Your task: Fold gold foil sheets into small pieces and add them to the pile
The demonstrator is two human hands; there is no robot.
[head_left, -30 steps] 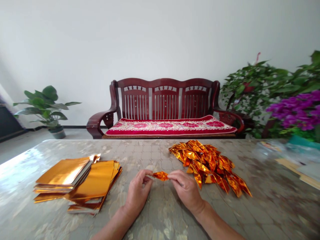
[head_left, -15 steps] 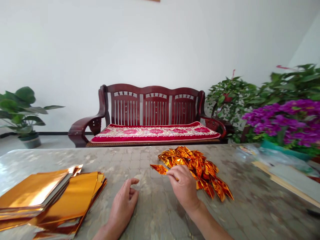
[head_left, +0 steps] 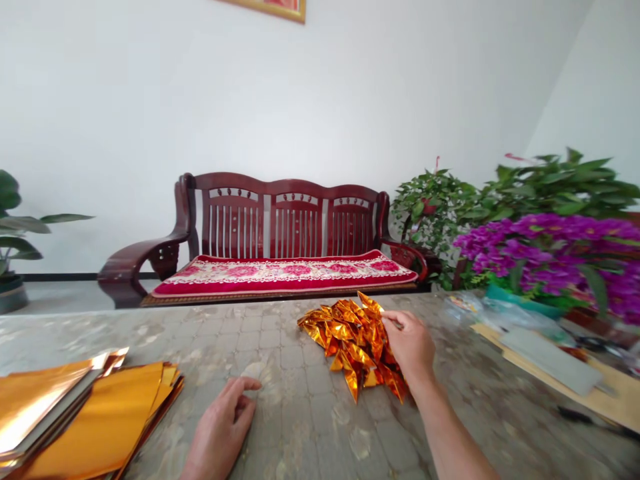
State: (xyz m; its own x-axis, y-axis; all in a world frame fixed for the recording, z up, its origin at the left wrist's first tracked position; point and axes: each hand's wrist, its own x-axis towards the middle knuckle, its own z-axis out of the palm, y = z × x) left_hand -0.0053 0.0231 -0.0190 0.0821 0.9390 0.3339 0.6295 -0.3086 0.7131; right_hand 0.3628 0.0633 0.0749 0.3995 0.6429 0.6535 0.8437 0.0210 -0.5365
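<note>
Orange-gold foil, folded, 1 piece (head_left: pixel 370 303): pinched at one end between thumb and index of the right hand (head_left: pixel 411 343), at the far right edge of the pile (head_left: pixel 345 337). Pile count: 1; pieces in it overlap, can't get an exact number, well over ten. Left hand (head_left: pixel 220 427): 1, at the table (head_left: pixel 300 427), thumb and index apart, other fingers curled; can't tell how firmly it rests. Flat foil sheets: 2 stacks, side by side and overlapping, left stack (head_left: pixel 40 397) and right stack (head_left: pixel 107 413), both near the left hand, sheet count unreadable. Beyond the table: 1 wooden bench (head_left: pixel 227 220), 3 slatted back panels, 1 red floral mat (head_left: pixel 290 272) on the seat. Right side: 1 mass of purple flowers (head_left: pixel 535 250), 1 grey slab (head_left: pixel 553 360). Top edge: 1 picture frame (head_left: pixel 280 8), cut off.
</note>
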